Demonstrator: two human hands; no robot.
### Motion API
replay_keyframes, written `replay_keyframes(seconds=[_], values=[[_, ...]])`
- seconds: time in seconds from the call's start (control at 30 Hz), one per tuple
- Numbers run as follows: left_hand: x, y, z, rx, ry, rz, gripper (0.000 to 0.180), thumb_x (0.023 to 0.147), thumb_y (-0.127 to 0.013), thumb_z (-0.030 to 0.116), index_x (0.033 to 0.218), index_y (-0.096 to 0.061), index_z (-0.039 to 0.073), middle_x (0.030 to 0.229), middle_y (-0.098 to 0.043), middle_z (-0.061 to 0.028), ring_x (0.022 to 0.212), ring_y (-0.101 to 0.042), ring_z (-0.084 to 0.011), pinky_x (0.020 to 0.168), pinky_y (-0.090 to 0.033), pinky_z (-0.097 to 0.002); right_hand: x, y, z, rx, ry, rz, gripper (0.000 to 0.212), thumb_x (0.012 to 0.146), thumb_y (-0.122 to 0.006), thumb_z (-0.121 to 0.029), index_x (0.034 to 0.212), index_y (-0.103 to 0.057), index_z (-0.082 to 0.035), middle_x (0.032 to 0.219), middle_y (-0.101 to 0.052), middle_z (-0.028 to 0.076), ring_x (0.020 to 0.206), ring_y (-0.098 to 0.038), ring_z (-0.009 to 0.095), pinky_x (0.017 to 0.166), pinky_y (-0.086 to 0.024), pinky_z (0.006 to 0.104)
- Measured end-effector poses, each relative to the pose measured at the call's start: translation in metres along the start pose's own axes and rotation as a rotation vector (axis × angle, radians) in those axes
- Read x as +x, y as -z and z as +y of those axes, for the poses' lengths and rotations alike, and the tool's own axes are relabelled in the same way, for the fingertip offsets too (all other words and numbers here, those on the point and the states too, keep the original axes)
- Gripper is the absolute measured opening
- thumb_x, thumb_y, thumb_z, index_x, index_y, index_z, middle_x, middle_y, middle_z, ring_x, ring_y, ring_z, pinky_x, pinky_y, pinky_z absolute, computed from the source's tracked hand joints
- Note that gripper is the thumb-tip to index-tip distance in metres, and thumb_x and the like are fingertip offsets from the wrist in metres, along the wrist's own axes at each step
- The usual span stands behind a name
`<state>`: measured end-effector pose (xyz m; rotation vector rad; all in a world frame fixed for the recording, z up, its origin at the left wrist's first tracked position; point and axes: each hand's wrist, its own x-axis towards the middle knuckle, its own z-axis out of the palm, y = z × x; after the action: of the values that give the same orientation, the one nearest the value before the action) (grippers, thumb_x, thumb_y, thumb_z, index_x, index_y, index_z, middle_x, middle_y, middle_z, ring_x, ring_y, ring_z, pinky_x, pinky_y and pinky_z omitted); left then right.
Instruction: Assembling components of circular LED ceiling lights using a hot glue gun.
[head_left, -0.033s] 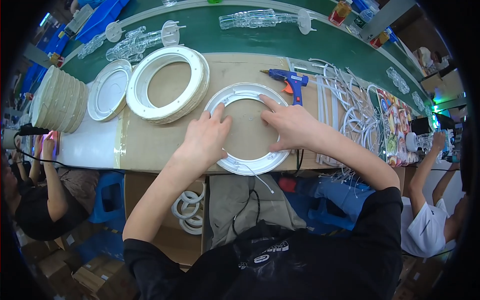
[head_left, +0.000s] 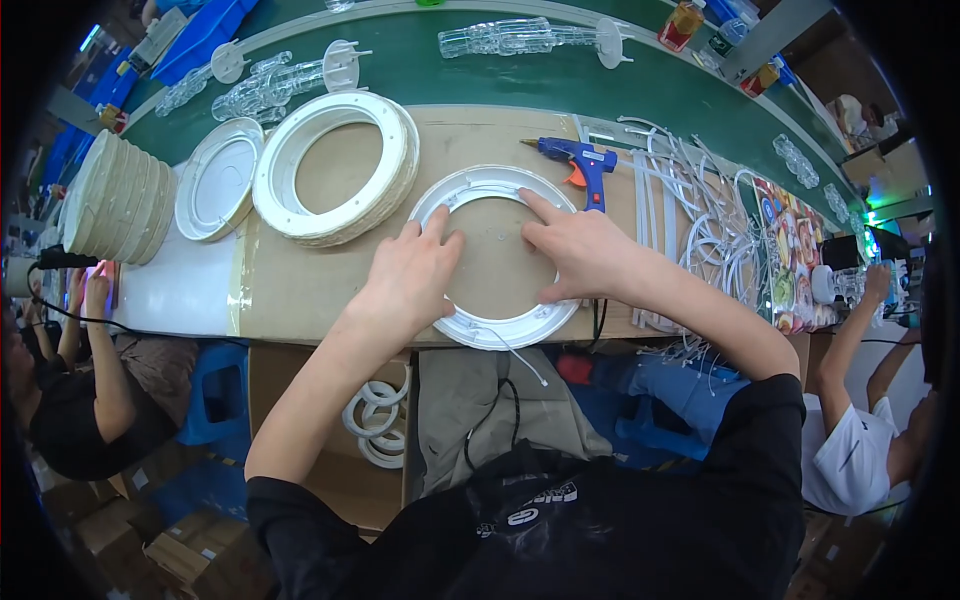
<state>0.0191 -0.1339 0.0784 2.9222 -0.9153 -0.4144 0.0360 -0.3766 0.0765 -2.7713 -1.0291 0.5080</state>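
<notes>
A white plastic ring (head_left: pixel 541 325) lies flat on the cardboard-covered bench in front of me. A thin pale strip (head_left: pixel 482 188) curves inside its channel at the far side, and a white lead (head_left: pixel 518 357) hangs over its near edge to a small tip. My left hand (head_left: pixel 408 275) rests on the ring's left side, fingers apart, the index fingertip in the channel. On the right side lies my right hand (head_left: pixel 592 255), its index finger stretched to the far rim and its thumb near the lower right inner edge. Both hands touch the ring; neither wraps round it.
A blue glue gun (head_left: pixel 590 168) lies beyond the ring, beside tangled white strips (head_left: pixel 705 215). Stacked white rings (head_left: pixel 395 180), a round white dish (head_left: pixel 215 190) and a tall stack (head_left: pixel 125 200) stand left. Clear plastic parts (head_left: pixel 510 38) lie on the green belt (head_left: pixel 430 82). Co-workers sit on both sides.
</notes>
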Motion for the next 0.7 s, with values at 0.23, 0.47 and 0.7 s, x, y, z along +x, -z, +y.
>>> replay_keyframes(seconds=[0.23,0.47,0.7], values=[[-0.004,-0.004,-0.003,-0.022,-0.021,0.038,0.068,0.063,-0.089,0.021,0.119,-0.056,0.002,0.144,-0.044,-0.0221,0.116,-0.057,-0.0337,0.088,-0.053,-0.0423,0.0,-0.004,0.0,0.031,-0.003,-0.016,0.052,0.064,-0.082,-0.031,0.105,-0.062,-0.005,0.148,-0.037,0.029,0.093,-0.067,0.039,0.081,-0.055,0.043],[-0.02,-0.012,0.001,-0.052,-0.008,0.093,0.052,0.072,-0.08,0.01,0.116,-0.055,-0.003,0.14,-0.047,-0.0242,0.117,-0.055,-0.0344,0.091,-0.049,-0.0423,-0.019,-0.006,0.02,0.33,-0.068,0.656,0.025,0.079,-0.071,-0.018,0.097,-0.064,-0.002,0.122,-0.063,0.017,0.056,-0.054,0.016,0.055,-0.045,0.0297],[-0.033,-0.02,0.002,-0.104,-0.047,0.383,0.032,0.079,-0.066,0.0,0.11,-0.059,-0.002,0.122,-0.059,-0.0159,0.118,-0.055,-0.0339,0.093,-0.047,-0.0435,-0.016,-0.012,0.059,0.138,-0.542,0.515,0.039,0.082,-0.073,-0.037,0.089,-0.066,0.001,0.071,-0.067,0.012,0.064,-0.066,0.029,0.062,-0.051,0.0378]])
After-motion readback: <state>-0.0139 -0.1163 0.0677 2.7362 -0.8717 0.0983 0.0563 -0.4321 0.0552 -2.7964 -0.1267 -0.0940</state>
